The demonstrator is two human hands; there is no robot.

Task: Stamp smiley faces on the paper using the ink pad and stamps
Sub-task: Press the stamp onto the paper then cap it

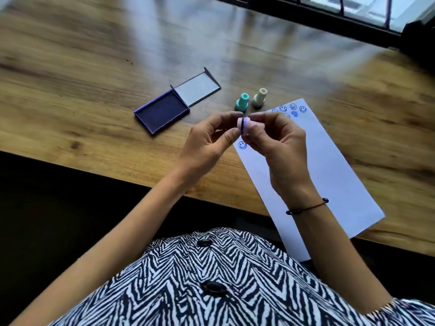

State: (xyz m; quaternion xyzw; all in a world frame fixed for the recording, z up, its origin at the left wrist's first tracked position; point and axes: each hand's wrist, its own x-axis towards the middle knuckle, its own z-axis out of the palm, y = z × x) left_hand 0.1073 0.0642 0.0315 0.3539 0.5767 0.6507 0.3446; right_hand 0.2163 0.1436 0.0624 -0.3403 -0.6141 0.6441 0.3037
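Both hands meet above the paper's left edge around a small pink stamp (246, 125). My right hand (280, 147) grips its body, and my left hand (209, 142) pinches the pink piece at its inked end. The white paper (329, 175) lies angled on the table, with several blue smiley prints (293, 108) near its far end and one smiley (242, 145) at its left edge. The open purple ink pad (162, 112) sits to the left, its lid folded back. A teal stamp (242, 102) and a cream stamp (259, 97) stand upright between pad and paper.
The wooden table (94, 67) stretches far to the left and back. Its near edge runs just below my wrists. A dark window frame (341, 17) borders the far right. A thin black bracelet (306, 207) circles my right wrist.
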